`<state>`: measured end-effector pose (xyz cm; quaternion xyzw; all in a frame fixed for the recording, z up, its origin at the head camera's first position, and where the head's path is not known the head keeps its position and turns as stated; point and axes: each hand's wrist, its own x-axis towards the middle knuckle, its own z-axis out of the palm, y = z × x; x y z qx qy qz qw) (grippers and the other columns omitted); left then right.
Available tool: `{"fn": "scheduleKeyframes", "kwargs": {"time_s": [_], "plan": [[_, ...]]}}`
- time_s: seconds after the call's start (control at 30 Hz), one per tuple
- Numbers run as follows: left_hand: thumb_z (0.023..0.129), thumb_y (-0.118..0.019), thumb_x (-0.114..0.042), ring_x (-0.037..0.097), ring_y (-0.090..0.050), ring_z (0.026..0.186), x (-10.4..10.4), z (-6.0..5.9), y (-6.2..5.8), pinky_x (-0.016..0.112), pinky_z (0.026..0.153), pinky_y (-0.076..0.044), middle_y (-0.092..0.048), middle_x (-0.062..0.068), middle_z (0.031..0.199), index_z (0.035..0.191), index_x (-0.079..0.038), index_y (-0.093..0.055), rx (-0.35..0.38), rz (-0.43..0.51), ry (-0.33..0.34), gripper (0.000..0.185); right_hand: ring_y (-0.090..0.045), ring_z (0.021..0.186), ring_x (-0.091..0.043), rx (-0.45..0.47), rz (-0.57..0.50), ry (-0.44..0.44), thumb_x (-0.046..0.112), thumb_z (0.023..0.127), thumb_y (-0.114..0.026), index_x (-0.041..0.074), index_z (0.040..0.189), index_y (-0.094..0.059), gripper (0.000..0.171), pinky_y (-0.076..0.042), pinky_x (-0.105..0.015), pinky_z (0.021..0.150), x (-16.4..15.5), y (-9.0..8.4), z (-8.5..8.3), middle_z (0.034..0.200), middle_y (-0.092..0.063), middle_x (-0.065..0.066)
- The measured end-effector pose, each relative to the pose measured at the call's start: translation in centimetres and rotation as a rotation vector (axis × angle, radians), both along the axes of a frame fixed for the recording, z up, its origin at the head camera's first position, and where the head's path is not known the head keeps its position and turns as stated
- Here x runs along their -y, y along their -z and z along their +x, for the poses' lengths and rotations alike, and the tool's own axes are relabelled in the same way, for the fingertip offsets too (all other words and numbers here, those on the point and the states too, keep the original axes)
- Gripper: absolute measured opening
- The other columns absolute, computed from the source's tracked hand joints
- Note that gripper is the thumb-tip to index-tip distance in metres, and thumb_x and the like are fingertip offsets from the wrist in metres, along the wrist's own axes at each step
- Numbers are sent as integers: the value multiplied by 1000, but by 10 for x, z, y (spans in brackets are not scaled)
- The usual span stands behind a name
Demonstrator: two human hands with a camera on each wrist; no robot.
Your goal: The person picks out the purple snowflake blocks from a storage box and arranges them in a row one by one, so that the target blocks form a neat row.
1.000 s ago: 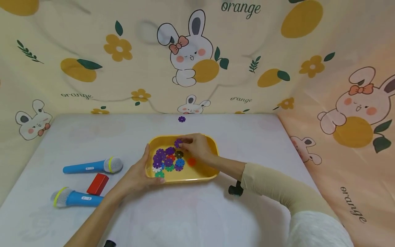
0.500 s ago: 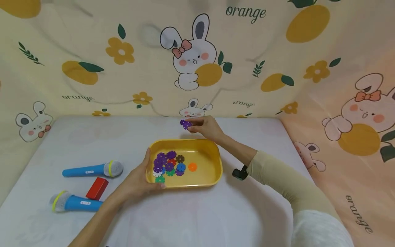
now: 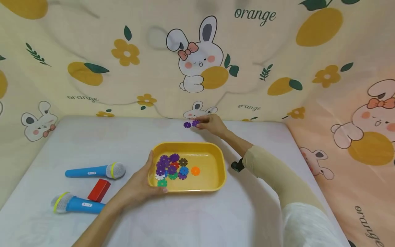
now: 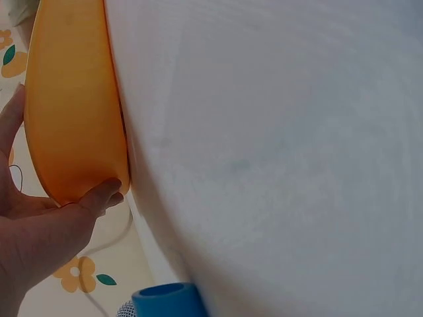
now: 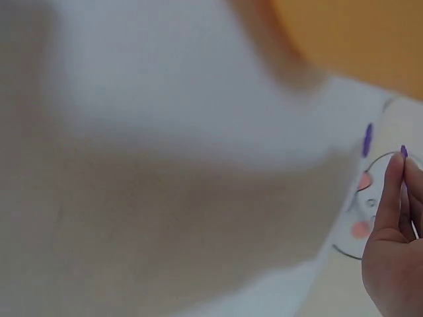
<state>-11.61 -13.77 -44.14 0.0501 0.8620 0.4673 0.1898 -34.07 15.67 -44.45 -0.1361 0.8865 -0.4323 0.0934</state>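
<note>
My left hand grips the left end of a yellow tray, its thumb and fingers spread about the corner; the left wrist view shows the tray's outer wall against that hand. Inside the tray, purple, blue, green, white, red and brown notched plastic discs overlap at the left, and an orange disc lies apart. Beyond the tray's far rim, my right hand pinches a purple notched disc between thumb and fingertips. Another purple disc lies on the table just left of it.
Two blue toy microphones, one farther back and one nearer, lie on the table at the left. A red block sits between them. A printed cloth hangs behind the table's far edge.
My right hand has carried a purple disc out of the tray to the table's far side, then slightly right, beside the other purple disc. My left hand keeps its hold on the tray.
</note>
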Motion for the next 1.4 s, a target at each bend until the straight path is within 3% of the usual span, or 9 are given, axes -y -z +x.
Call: {"fn": "scheduleKeyframes", "kwargs": {"time_s": [0.2,0.37,0.5,0.73,0.87,0.97,1.07,1.3,1.4], "plan": [[70,-90,-40,45,-25,145,0,-1,0,59,113,-29,-17,20,163,159,-20,10,-8,-23,9,136,-60,99,-20,-7,63,21,20,90,-75,9,122,-72,34,-52,-25,84,-1,19,-13,115,-71,-12],[69,-90,-41,46,-26,144,1,-2,-1,59,112,-31,-18,22,162,159,-18,10,-14,-33,4,137,-70,77,-15,53,27,28,19,90,-76,7,120,-73,33,-56,-19,70,4,28,-20,108,-72,-14],[69,-90,-40,46,-27,144,-1,-2,-1,59,111,-32,-18,20,163,159,-18,9,-6,-26,-2,136,-69,65,-12,57,44,48,20,87,-78,7,117,-74,33,-54,-17,65,5,29,-21,96,-71,-13],[71,-89,-41,46,-27,144,0,1,-2,60,111,-33,-19,20,163,159,-19,10,3,-10,4,135,-68,63,-10,64,94,63,22,88,-78,9,118,-74,33,-55,-22,81,6,26,-19,104,-73,-13],[72,-89,-40,45,-27,144,0,0,-3,60,111,-32,-19,20,163,159,-18,11,-10,-5,12,134,-65,63,-11,70,57,56,22,89,-77,11,120,-74,33,-53,-20,73,6,22,-15,93,-75,-12],[72,-89,-38,44,-28,144,0,0,-3,58,111,-33,-20,19,163,159,-18,11,-14,-2,11,133,-67,68,-15,94,-40,28,20,90,-76,9,120,-74,32,-54,-20,67,5,14,-8,85,-75,-10],[73,-89,-38,45,-29,144,-1,-1,-3,59,111,-34,-20,19,163,159,-18,11,-8,-8,10,133,-70,77,-18,126,-147,-9,20,91,-74,6,121,-72,33,-58,-23,72,5,4,3,97,-75,-8],[74,-88,-39,48,-27,143,-2,-2,-6,60,111,-32,-19,22,162,159,-16,12,-5,-25,16,133,-70,90,-34,140,-299,-77,14,94,-70,-1,121,-70,31,-55,-50,89,7,-25,41,109,-70,-23],[74,-88,-39,47,-27,143,-2,-2,-6,61,110,-32,-20,22,162,159,-15,12,1,-28,15,133,-68,93,-41,151,-338,-103,11,94,-69,-2,118,-71,28,-55,-51,89,9,-33,60,108,-70,-26]]}}
